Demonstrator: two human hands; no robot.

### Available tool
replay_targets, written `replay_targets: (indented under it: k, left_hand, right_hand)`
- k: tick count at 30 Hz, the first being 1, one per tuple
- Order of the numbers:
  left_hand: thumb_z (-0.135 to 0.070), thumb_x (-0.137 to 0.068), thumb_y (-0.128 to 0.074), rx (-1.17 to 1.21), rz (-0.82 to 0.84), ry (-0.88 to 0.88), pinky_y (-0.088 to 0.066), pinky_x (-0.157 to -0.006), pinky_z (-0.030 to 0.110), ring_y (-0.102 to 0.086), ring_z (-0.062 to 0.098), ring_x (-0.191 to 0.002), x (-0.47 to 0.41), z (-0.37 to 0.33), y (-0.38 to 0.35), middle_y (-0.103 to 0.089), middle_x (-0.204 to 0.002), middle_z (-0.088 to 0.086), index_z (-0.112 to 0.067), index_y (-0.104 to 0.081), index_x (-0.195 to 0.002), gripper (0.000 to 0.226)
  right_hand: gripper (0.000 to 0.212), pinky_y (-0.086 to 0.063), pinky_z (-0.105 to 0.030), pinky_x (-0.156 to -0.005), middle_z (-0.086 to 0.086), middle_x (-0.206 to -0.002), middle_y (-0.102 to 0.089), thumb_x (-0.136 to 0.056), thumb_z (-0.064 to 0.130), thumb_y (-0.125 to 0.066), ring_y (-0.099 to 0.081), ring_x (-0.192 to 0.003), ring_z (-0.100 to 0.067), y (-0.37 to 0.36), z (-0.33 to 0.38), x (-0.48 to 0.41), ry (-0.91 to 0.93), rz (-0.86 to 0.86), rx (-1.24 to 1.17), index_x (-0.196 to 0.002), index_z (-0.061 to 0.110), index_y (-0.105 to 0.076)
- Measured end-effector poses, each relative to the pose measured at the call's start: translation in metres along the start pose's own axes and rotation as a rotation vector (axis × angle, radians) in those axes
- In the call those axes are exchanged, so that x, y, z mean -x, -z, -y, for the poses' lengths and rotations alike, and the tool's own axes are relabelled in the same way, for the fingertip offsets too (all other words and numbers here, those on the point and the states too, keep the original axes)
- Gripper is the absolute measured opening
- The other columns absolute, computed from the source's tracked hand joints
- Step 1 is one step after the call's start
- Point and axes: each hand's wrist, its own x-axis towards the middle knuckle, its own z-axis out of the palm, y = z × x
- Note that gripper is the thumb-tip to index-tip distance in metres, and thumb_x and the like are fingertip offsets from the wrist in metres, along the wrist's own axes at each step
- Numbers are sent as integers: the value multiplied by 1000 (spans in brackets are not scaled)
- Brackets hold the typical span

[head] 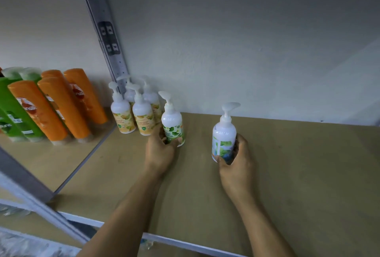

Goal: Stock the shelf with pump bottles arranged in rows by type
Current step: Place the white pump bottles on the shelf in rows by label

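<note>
Against the shelf's back-left corner: four yellow-label pump bottles (133, 112) stand upright, packed close in two short rows, just beside the metal upright (107, 36).
Shelf: a brown board (298, 174) with a white front edge (185, 242), backed by a pale wall (246, 51).
Left hand (160, 151): curled round the lower body of the green-leaf pump bottle (172, 125), with the thumb on its near side and the fingers wrapped round its left.
Green-leaf pump bottle: upright, just right of the yellow-label group and nearly touching the front one, towards the back edge. I cannot tell whether its base rests on the board.
Right hand (238, 160): grips the blue-and-green pump bottle (224, 135) from the right, fingers curled round its lower half.
Blue-and-green pump bottle: upright, near the middle of the board, well apart from the other pump bottles. Its base is hidden by the fingers.
Neighbouring bay, left of the upright: orange bottles (61, 104) and green bottles (14, 112) stand in rows.
</note>
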Motion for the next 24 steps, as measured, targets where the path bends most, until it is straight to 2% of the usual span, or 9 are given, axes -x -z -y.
replay_targets:
  k: [4,7,10,14,16,21,24]
  left_hand:
    - [-12,-80,-81,-29,12,-30,-50,-85,20,-65,2,-98,-33,-1,-25,-69,-110,-8,-18,-59,-123,49]
    - [-13,-81,-82,-60,14,-31,-48,-85,22,-64,11,-102,-53,-3,-38,-66,-109,-8,-14,-58,-127,52]
    - [-13,-82,-81,-69,23,-33,-45,-82,18,-62,11,-101,-66,-2,-47,-64,-109,-7,-14,-56,-131,55]
    - [-17,-81,-82,-71,15,-25,-52,-92,31,-64,14,-106,-74,2,-56,-68,-117,-3,-16,-56,-131,57]
    - [-19,-79,-83,-63,1,-24,-53,-95,35,-65,14,-107,-73,3,-58,-68,-116,-4,-18,-57,-130,57]
    - [-24,-74,-87,-46,17,-36,-52,-94,29,-64,8,-107,-71,8,-54,-68,-117,-10,-22,-56,-133,67]
    - [-33,-71,-86,-90,73,-35,-54,-97,37,-66,8,-109,-76,14,-52,-70,-120,-10,-26,-58,-131,67]
  right_hand:
    - [68,-52,-29,-88,9,-123,-64,-78,3,-78,-62,-109,-11,-3,-4,-1,25,-12,15,-137,23,-49]
    - [69,-51,-24,-88,10,-122,-64,-78,3,-77,-62,-109,-10,-2,-6,-2,7,7,-4,-137,24,-49]
    - [70,-50,-22,-88,11,-123,-64,-78,3,-77,-62,-110,-8,-3,-8,-3,-4,13,-27,-138,26,-48]
    - [73,-53,-34,-93,11,-125,-65,-77,5,-79,-63,-113,-10,-5,-10,-3,-19,10,-34,-138,29,-48]
    - [73,-53,-34,-94,11,-125,-65,-77,4,-79,-63,-113,-10,-6,-10,-3,-19,8,-36,-139,29,-47]
    - [73,-53,-32,-94,13,-126,-65,-78,3,-78,-63,-113,-9,-5,-9,-2,-12,13,-33,-139,29,-47]
    - [72,-53,-30,-92,13,-124,-65,-78,4,-79,-64,-111,-9,-5,-9,-2,-10,9,-23,-138,30,-48]
